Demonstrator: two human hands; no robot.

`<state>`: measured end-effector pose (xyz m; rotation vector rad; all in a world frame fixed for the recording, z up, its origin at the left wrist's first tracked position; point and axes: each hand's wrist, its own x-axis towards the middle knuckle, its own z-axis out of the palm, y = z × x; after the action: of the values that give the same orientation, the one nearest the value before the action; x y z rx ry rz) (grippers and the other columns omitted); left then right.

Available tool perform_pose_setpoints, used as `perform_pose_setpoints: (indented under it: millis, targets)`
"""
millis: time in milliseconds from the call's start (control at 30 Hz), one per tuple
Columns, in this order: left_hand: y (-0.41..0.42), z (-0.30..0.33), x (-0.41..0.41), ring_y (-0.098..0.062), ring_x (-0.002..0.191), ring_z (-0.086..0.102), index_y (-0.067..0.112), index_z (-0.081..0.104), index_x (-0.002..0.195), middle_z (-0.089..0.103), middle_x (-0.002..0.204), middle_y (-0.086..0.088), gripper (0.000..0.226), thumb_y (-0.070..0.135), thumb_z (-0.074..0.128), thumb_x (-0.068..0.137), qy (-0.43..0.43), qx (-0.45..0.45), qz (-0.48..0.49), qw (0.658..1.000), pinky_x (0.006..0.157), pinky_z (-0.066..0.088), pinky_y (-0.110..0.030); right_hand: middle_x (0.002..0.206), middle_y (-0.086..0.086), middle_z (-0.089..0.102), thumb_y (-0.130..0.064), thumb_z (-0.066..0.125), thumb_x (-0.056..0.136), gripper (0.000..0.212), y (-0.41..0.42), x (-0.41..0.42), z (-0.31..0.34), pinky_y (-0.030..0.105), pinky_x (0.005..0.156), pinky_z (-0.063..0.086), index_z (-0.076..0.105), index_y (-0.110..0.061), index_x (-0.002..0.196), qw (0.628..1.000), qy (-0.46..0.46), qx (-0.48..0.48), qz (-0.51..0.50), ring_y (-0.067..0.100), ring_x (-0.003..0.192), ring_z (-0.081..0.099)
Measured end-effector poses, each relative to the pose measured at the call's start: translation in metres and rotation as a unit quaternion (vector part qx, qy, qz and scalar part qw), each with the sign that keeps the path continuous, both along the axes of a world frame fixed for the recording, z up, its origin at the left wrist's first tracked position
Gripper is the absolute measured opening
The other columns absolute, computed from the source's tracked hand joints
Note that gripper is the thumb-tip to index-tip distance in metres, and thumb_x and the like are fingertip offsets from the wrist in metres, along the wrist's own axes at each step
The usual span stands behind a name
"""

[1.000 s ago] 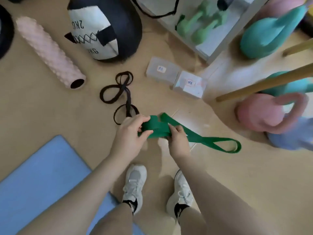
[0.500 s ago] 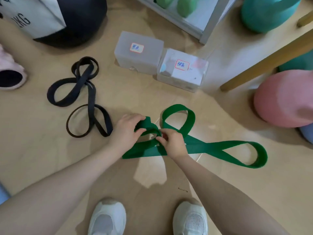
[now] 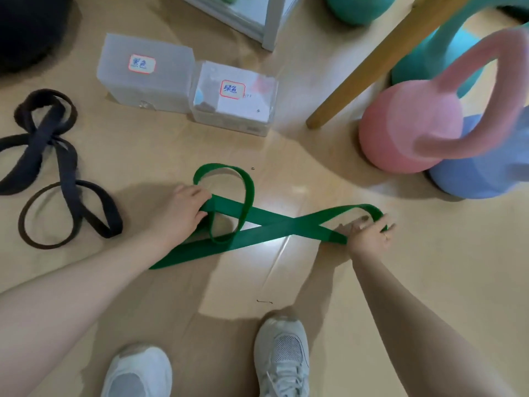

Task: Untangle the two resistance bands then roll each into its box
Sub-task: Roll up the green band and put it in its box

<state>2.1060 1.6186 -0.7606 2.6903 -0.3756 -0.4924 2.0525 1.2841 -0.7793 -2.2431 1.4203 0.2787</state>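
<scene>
Since half a second ago, right hand [image 3: 367,233] has moved rightward, pinching the flat green resistance band's [image 3: 274,223] far end; left hand [image 3: 179,212] grips its twisted loop. Band lies crossed on floor. One black band [image 3: 65,179] apart; two translucent labelled boxes [image 3: 146,73] behind.

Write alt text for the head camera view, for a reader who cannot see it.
A person's left hand and right hand hold a green resistance band stretched across a wooden floor, one loop of it still crossed over. A black band lies apart to the left, and two labelled translucent boxes sit beyond.
</scene>
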Motion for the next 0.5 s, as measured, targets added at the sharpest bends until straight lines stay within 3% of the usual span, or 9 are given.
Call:
perform_pose_setpoints:
  millis: [67, 167, 400, 500]
  targets:
    - [-0.004, 0.003, -0.003, -0.042, 0.105, 0.053, -0.005, 0.062, 0.109, 0.062, 0.114, -0.022, 0.034, 0.000, 0.070, 0.076, -0.015, -0.011, -0.020, 1.000, 0.090, 0.043, -0.049, 0.153, 0.017, 0.017, -0.026, 0.049, 0.094, 0.066, -0.008, -0.001, -0.010, 0.045, 0.112, 0.026, 0.015, -0.008, 0.147, 0.990, 0.002, 0.059, -0.128, 0.036, 0.136, 0.026]
    - [-0.016, 0.006, -0.009, -0.041, 0.084, 0.060, -0.006, 0.066, 0.100, 0.067, 0.099, -0.022, 0.040, -0.004, 0.079, 0.063, -0.057, -0.041, -0.076, 0.995, 0.075, 0.052, -0.051, 0.129, 0.019, 0.051, -0.034, 0.056, 0.089, 0.053, -0.007, -0.005, -0.015, 0.049, 0.097, 0.045, 0.041, -0.003, 0.129, 0.952, -0.011, 0.144, -0.270, 0.037, 0.111, 0.054]
    - [-0.045, 0.015, -0.009, -0.035, 0.076, 0.063, -0.002, 0.068, 0.095, 0.069, 0.091, -0.016, 0.042, -0.003, 0.083, 0.056, -0.085, -0.070, -0.153, 0.982, 0.065, 0.054, -0.042, 0.109, 0.009, 0.061, -0.009, 0.057, 0.088, 0.029, -0.020, -0.014, -0.006, 0.042, 0.092, 0.050, 0.052, -0.014, 0.117, 0.929, -0.136, 0.185, -0.291, 0.028, 0.099, 0.060]
    - [-0.036, 0.007, -0.010, -0.035, 0.073, 0.063, -0.002, 0.069, 0.091, 0.069, 0.089, -0.017, 0.043, -0.005, 0.085, 0.051, -0.076, -0.035, -0.185, 0.979, 0.054, 0.056, -0.042, 0.091, 0.004, 0.062, -0.004, 0.053, 0.091, 0.014, -0.020, -0.020, 0.012, 0.027, 0.073, 0.053, 0.055, -0.016, 0.099, 0.883, -0.237, 0.302, -0.272, 0.016, 0.080, 0.061]
